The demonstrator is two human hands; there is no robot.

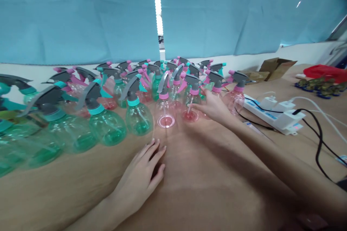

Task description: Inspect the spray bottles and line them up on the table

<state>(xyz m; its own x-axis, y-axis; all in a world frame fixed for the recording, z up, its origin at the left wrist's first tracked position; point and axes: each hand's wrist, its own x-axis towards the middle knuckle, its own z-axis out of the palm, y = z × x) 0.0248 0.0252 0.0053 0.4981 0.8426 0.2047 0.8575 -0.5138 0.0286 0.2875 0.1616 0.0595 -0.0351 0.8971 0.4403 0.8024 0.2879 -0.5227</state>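
Note:
My left hand (pixel 142 175) lies palm down on the brown table, fingers stretched out and holding nothing. Just beyond its fingertips stand a green spray bottle (pixel 139 118) with a turquoise collar and a clear pink spray bottle (pixel 166 110) with a pink collar. Farther out, my right hand (pixel 213 105) grips another pink spray bottle (pixel 190 115), with the thumb across its front and the other fingers at its right side, partly hidden. That bottle stands upright among the rest, its grey trigger head topped by a pink nozzle.
Rows of green and pink spray bottles (pixel 107 128) fill the left and back of the table (pixel 187 187). At the right are a white power strip (pixel 267 112) with plugs and cables, a cardboard box (pixel 276 68), a red plastic bag (pixel 325 73) and a heap of small dark-gold parts (pixel 320 87).

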